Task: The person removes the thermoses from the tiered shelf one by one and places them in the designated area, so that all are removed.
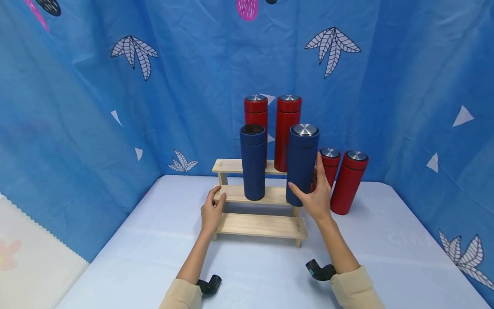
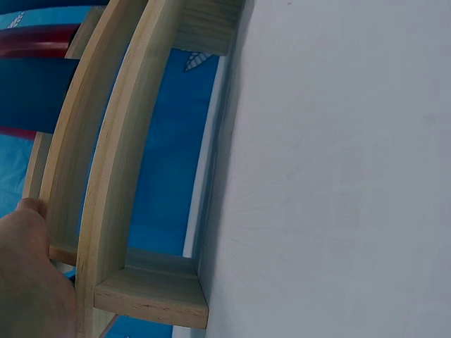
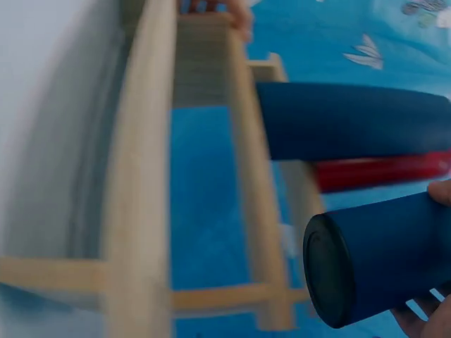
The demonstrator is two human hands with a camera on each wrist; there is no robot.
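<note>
A three-step wooden rack (image 1: 262,225) stands on the white table (image 1: 154,257). My right hand (image 1: 306,180) grips a dark blue bottle (image 1: 302,165) by its lower half at the right end of the middle step. In the right wrist view this blue bottle (image 3: 380,260) shows its whole base, clear of the rack (image 3: 141,176). A second blue bottle (image 1: 253,163) stands upright on the middle step. Two red bottles (image 1: 287,128) stand on the top step. My left hand (image 1: 218,194) holds the left end of the middle step; the left wrist view shows that hand (image 2: 28,274) on the rack's edge (image 2: 120,176).
Two more red bottles (image 1: 349,182) stand on the table just right of the rack, close behind my right hand. Blue patterned cloth (image 1: 77,107) walls in the table at the back and both sides. The rack's lowest step bears nothing.
</note>
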